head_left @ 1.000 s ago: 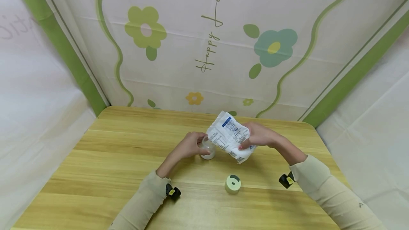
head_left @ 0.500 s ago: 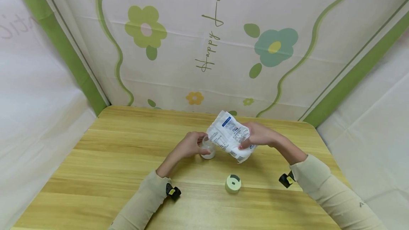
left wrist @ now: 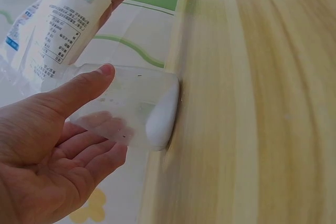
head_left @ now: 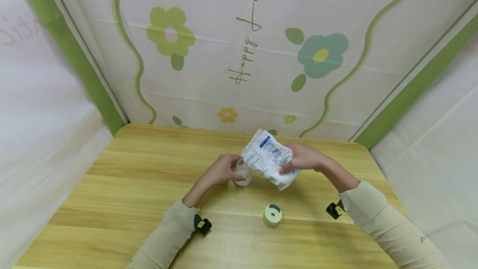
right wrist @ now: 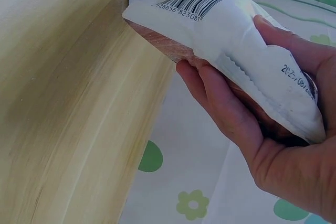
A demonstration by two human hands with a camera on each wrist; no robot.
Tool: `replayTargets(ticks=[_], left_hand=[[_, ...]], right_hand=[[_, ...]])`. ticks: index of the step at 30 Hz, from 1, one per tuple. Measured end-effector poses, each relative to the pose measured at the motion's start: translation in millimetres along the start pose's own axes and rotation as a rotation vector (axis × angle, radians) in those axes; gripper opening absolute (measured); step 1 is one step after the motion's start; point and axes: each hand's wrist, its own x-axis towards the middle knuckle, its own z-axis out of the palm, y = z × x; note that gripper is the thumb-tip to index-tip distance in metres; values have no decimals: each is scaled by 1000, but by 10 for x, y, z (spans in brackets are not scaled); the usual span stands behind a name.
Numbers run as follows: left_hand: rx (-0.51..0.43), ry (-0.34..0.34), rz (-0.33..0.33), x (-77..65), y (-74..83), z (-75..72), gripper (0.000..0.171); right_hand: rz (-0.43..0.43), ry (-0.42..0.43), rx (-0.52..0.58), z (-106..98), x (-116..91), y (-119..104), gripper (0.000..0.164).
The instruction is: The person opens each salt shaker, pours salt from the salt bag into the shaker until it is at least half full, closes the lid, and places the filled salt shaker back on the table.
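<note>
Creased beige sleeves [head_left: 396,223] end in cuffs [head_left: 352,194] — each bearing a black wrist camera [head_left: 206,228], marked yellow.

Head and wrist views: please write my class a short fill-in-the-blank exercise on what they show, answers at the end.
1. The left hand holds a clear jar whose contents look ____.
2. The right hand holds a white packet with one solid printed bar coloured ____.
3. The number of hands touching the round pale green piece is ____.
4. The backdrop reads "Happy ____".

Missing words: white; blue; zero; Life.
</note>
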Motion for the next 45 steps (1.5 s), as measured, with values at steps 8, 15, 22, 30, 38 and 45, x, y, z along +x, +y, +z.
replayTargets(ticks=[8,15,22,30,38,45], left_hand=[[7,10,7,1,5,1,44],[-2,13,-9,6,-13,13,46],[-2,12,-11,9,-13,13,48],[4,18,-28,-12,4,15,52],[8,9,-30,-13,11,9,55],[3,3,-15,-13,8,9,55]], right_hand=[[4,6,9,4,-3,7,45],[0,1,6,-3,1,5,46],[-1,8,7,-4,-3,18,45],[12,13,1,4,-10,11,46],[7,20,-16,-8,-15,6,43],[-6,22,-35,-19,-17,8,40]])
